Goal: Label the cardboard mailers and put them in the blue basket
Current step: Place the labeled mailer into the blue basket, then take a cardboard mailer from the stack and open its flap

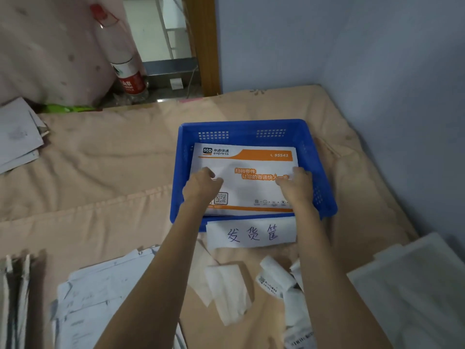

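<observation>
both hands reached into the blue basket (312, 137) on the peach bedcover (100, 172). the left hand (201, 186) had its fingers curled down on the left part of a white and orange cardboard mailer (249, 187), which lay flat inside the basket, printed face up. the right hand (295, 183) gripped the mailer's right edge, fingers bent over it. whether either thumb sat under the card could not be told. just nearer than the two wrists, a white handwritten paper sign (251, 234) hung on the basket's front wall. nearer still, beside the right forearm, lay loose label backings (229, 290) and a curled strip of printed labels (297, 311). below the left forearm sat a pile of papers (100, 298). far beyond the left hand stood a plastic bottle (125, 69).
</observation>
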{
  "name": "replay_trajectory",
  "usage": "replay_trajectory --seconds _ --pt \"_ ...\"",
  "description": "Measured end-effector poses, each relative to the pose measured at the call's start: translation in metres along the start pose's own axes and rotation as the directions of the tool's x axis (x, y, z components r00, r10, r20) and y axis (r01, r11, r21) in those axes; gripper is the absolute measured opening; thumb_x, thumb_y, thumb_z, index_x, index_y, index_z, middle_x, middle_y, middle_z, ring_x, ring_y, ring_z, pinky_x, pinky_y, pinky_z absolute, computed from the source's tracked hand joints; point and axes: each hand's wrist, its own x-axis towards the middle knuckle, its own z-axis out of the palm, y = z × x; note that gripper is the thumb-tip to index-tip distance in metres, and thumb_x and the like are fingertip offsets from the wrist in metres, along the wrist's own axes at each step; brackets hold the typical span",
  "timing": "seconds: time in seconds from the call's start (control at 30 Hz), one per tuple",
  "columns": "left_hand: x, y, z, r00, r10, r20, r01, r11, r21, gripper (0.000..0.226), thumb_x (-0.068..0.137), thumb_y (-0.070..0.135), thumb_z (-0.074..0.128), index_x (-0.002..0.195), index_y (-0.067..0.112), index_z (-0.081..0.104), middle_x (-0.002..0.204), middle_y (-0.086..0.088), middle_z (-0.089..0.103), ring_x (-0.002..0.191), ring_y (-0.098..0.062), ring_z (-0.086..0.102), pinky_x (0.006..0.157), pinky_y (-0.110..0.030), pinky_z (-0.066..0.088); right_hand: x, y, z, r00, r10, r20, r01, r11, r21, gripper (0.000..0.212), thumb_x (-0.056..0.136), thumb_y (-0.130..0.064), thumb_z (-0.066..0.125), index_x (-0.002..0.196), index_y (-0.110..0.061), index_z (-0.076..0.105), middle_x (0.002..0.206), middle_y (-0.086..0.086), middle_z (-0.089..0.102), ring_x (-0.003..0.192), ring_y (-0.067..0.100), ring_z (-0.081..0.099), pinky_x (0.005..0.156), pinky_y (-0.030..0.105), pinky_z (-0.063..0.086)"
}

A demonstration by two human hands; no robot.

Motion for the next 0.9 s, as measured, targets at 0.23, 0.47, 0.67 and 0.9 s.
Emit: replay_trajectory --seconds 0.23,0.47,0.67,0.9 --pt "-0.08 -0.038 -0.052 0.971 -0.031 -0.239 -0.088 0.879 -0.468 0.014 0.086 0.015 0.053 0.091 0.012 0.065 0.084 -0.003 0.071 0.082 -0.024 0.068 0.076 -0.037 0.056 -0.094 -0.037 -0.004 0.991 -0.117 0.064 0.082 0.915 0.396 0.019 0.094 -0.018 0.054 0.111 -0.015 0.064 0.103 -0.003 0.063 0.105 0.019 0.061 0.094 0.035 0.051" --pt "-0.137 -0.123 -0.076 0.927 -0.16 -0.34 -0.086 0.79 -0.606 0.01 0.089 0.012 0.055 0.086 0.01 0.064 0.07 0.002 0.069 0.069 -0.021 0.07 0.078 -0.043 0.057 -0.193 -0.039 0.05 0.972 -0.183 0.146 0.096 0.881 0.463 0.011 0.092 -0.018 0.056 0.094 -0.016 0.067 0.092 0.002 0.071 0.091 0.019 0.067 0.088 0.035 0.052" --pt "-0.174 -0.223 -0.121 0.932 -0.156 -0.328 -0.061 0.824 -0.563 0.009 0.091 0.014 0.054 0.087 0.012 0.063 0.07 0.002 0.069 0.069 -0.021 0.07 0.077 -0.039 0.054 -0.278 -0.051 0.12 0.979 -0.144 0.144 0.062 0.885 0.462 0.013 0.089 -0.015 0.055 0.086 -0.015 0.068 0.09 0.007 0.071 0.091 0.024 0.065 0.078 0.028 0.049" --pt "-0.21 -0.351 -0.174 0.933 -0.193 -0.304 -0.006 0.835 -0.551 0.012 0.092 0.016 0.051 0.082 0.017 0.059 0.072 0.003 0.069 0.073 -0.021 0.069 0.075 -0.033 0.052 -0.388 -0.088 0.209 0.961 -0.146 0.235 0.018 0.88 0.474 0.026 0.088 -0.008 0.051 0.067 -0.02 0.06 0.077 0.001 0.066 0.088 0.029 0.067 0.078 0.031 0.05"
